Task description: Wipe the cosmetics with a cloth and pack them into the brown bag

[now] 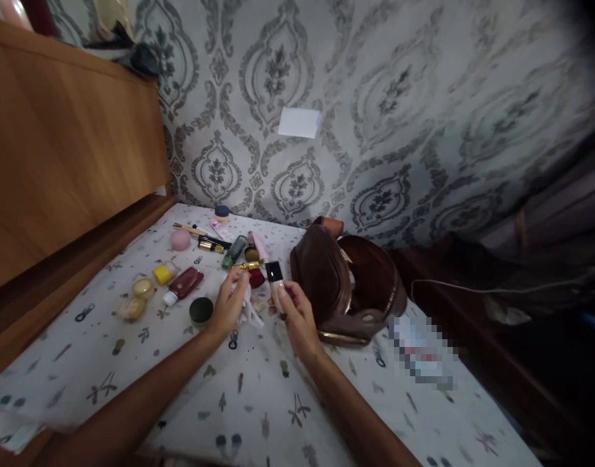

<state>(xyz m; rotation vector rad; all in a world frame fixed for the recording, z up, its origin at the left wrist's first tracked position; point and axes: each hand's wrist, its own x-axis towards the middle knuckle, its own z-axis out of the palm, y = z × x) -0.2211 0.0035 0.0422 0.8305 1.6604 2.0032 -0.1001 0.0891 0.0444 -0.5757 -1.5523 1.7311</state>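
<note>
My right hand (298,318) is wrapped round a small clear bottle with a black cap (274,272), held tilted with the cap up; it looks like a foundation bottle. In my left hand (227,305) the fingers pinch a crumpled white wipe (250,310), which hangs down between the two hands. Just beyond the left fingertips lies a dark red item (256,279). A round dark-lidded jar (201,311) stands left of that hand. To the right of my right hand, an unzipped brown bag (319,275) lies on the patterned cloth.
Several cosmetics are spread at the left: a maroon bottle (186,283), a pink round item (180,239), a yellow-capped item (161,274), a green bottle (235,251). A wooden cabinet (73,149) borders the left, a papered wall (278,71) the back. A blurred packet (424,350) lies right.
</note>
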